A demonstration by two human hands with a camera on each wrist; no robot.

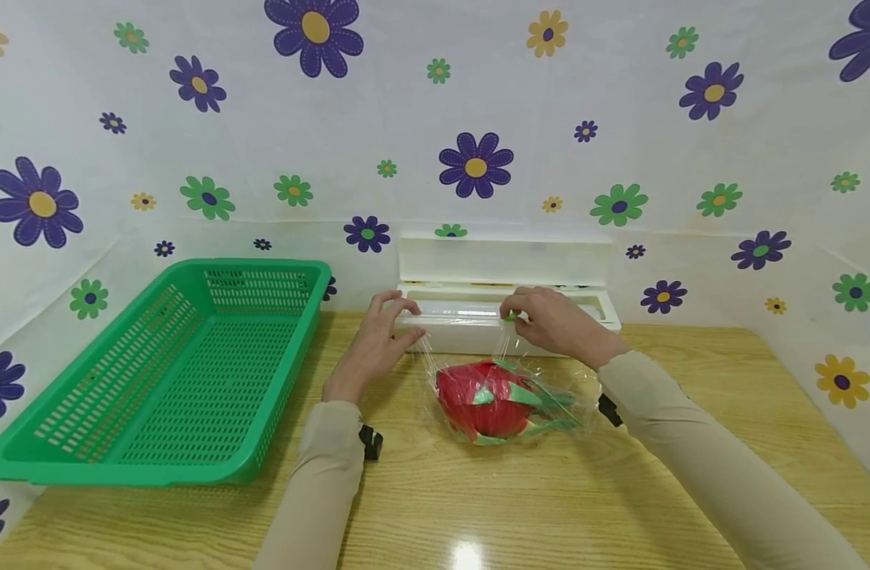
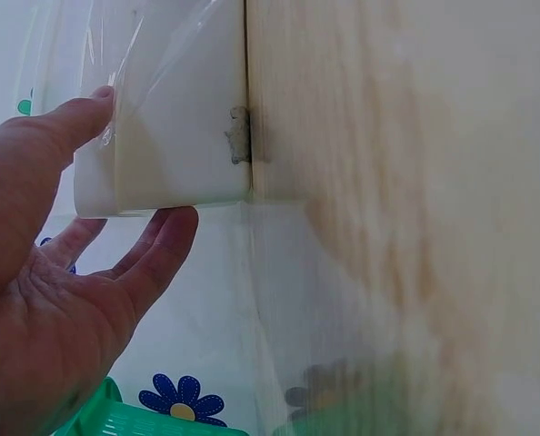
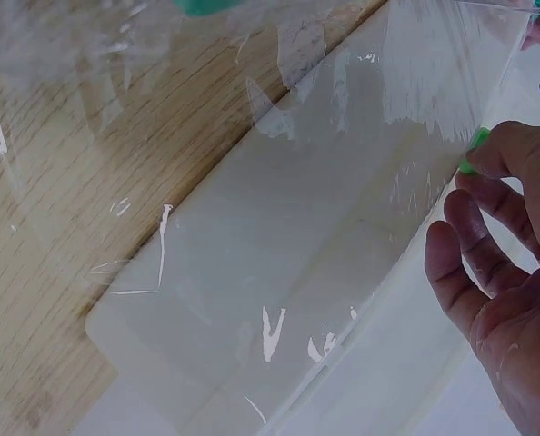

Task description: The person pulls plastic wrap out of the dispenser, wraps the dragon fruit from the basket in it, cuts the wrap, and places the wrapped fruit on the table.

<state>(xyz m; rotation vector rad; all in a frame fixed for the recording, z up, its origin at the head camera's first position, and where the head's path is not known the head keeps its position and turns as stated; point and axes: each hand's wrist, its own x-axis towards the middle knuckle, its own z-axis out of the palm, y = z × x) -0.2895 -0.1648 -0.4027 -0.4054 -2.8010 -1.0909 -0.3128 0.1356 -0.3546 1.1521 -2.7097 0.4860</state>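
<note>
A white cling film dispenser [image 1: 457,340] stands at the back of the table, lid raised, a film roll [image 1: 452,309] inside. My left hand [image 1: 378,342] holds its left end; in the left wrist view the thumb [image 2: 84,118] presses the film-covered front and fingers touch the end face. My right hand [image 1: 554,323] pinches a small green slider [image 3: 475,151] on the front top edge between thumb and forefinger, the other fingers loosely bent. Clear film runs from the dispenser over a red dragon fruit [image 1: 470,396] with green leaf tips, lying in front.
A green plastic basket [image 1: 317,317] with slotted walls stands on the left of the wooden table [image 1: 435,499]. Behind rises a white cloth [image 1: 406,119] with a flower print, close behind the dispenser's lid [image 1: 506,261].
</note>
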